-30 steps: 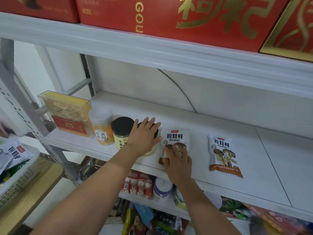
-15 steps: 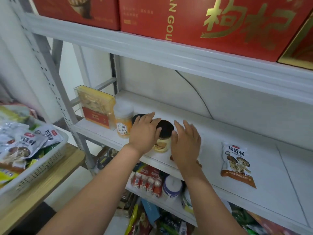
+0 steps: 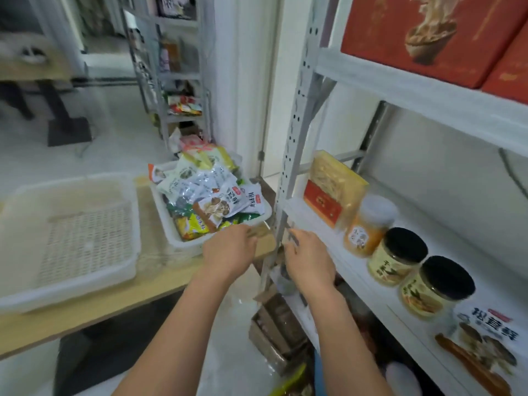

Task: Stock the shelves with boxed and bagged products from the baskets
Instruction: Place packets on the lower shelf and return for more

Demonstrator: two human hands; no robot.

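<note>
- Wooden table (image 3: 85, 312) carries the basket (image 3: 183, 242), heaped with bags (image 3: 217, 201).
- Left hand (image 3: 228, 250): fingers loose, empty, at the basket's near rim.
- Right hand (image 3: 310, 258): slack, empty, right of the basket, beside the shelf (image 3: 463, 232).

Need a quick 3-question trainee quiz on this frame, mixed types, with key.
1. True or false: the left hand grips a jar.
2. How many black-lidded jars stand on the shelf? A one, B two, C four.
3. Fill in: the basket nearer the shelf holds ___.
Key: 1 false; 2 B; 3 bags.
</note>
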